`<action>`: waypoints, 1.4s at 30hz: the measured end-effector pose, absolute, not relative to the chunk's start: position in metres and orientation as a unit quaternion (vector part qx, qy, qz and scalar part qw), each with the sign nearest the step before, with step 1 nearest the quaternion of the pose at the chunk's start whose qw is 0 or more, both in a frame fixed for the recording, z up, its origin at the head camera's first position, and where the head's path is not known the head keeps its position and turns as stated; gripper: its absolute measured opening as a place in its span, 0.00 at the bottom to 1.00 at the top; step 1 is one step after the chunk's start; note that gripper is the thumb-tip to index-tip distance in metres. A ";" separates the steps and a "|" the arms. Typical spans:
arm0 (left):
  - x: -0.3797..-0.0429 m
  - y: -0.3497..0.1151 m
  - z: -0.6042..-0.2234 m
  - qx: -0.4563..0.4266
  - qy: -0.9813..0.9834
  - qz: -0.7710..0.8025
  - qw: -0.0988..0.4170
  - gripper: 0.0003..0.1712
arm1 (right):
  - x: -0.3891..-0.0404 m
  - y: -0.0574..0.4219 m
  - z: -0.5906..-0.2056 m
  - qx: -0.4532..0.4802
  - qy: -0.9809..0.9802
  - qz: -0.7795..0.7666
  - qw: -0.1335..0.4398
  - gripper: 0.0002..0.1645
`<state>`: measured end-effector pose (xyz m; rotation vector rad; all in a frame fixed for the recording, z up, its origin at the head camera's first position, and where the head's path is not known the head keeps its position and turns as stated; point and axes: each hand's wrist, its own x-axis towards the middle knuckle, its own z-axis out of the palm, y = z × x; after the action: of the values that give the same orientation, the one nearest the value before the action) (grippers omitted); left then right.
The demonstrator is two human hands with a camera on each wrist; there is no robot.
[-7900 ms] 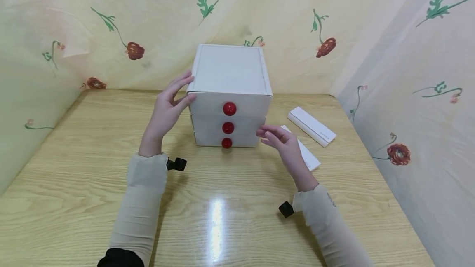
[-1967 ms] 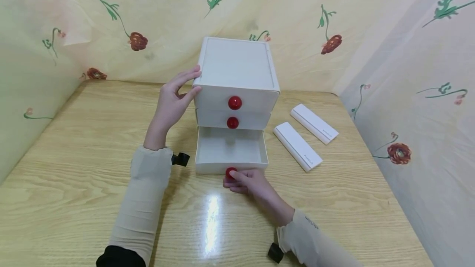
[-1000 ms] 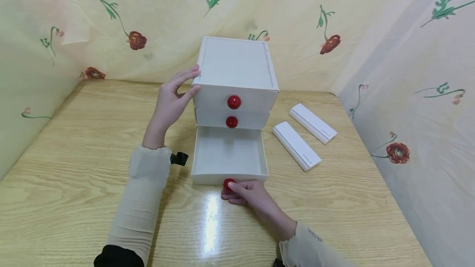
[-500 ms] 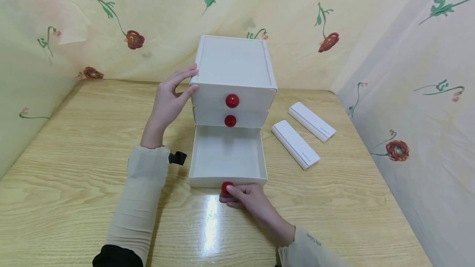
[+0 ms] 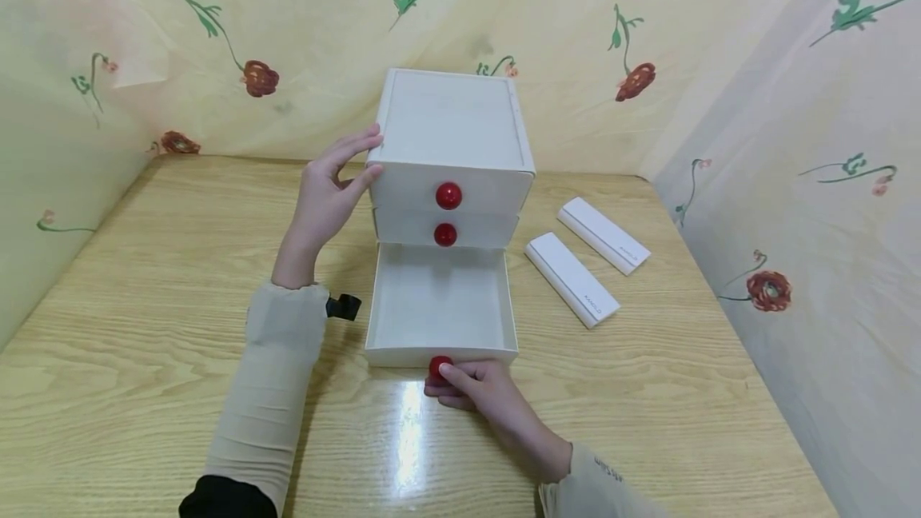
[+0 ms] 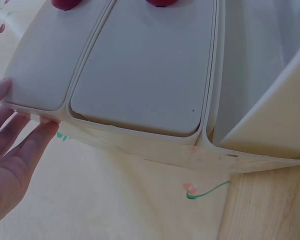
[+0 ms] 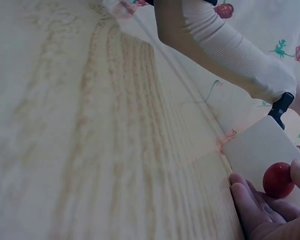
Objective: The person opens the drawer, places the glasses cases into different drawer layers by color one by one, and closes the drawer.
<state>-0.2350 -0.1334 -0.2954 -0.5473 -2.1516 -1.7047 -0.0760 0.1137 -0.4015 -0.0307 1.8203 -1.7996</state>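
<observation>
A white cabinet (image 5: 453, 118) with three drawers and round red knobs stands at the back middle of the table. Its bottom drawer (image 5: 442, 302) is pulled far out, with a bare white inside. The right hand (image 5: 489, 394) pinches that drawer's red knob (image 5: 440, 367), thumb on top; the right wrist view shows the knob (image 7: 278, 180) against the drawer front. The left hand (image 5: 324, 198) rests its straight fingers and thumb on the cabinet's upper left front corner. In the left wrist view, the fingertips touch the side beside the top drawer (image 6: 50, 65).
Two white oblong boxes (image 5: 572, 278) (image 5: 604, 235) with small print lie slanted on the wooden table (image 5: 180, 302), right of the cabinet. A flowered cloth (image 5: 324, 38) hangs behind and at both sides.
The right hand has moved from the cabinet's right side to the bottom knob and drawn that drawer toward the person, only slightly in the last half second. The left hand stays on the cabinet.
</observation>
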 end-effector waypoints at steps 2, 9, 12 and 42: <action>-0.235 -0.133 -0.295 -0.193 -0.757 -0.601 0.170 0.21 | -0.076 0.115 -0.402 -0.009 0.678 -0.676 0.290 0.27; -0.234 -0.133 -0.295 -0.191 -0.756 -0.602 0.172 0.21 | -0.074 0.118 -0.403 -0.003 0.659 -0.689 0.301 0.28; -0.233 -0.133 -0.294 -0.192 -0.757 -0.601 0.171 0.21 | -0.073 0.120 -0.403 -0.002 0.652 -0.694 0.306 0.28; -0.237 -0.135 -0.298 -0.203 -0.756 -0.597 0.177 0.20 | -0.092 0.193 -0.406 -0.113 0.649 -0.636 0.402 0.32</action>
<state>-0.2368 -0.1351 -0.2984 -0.5752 -2.1389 -1.6891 -0.0923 0.1930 -0.4057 -0.2864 1.6390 -1.6076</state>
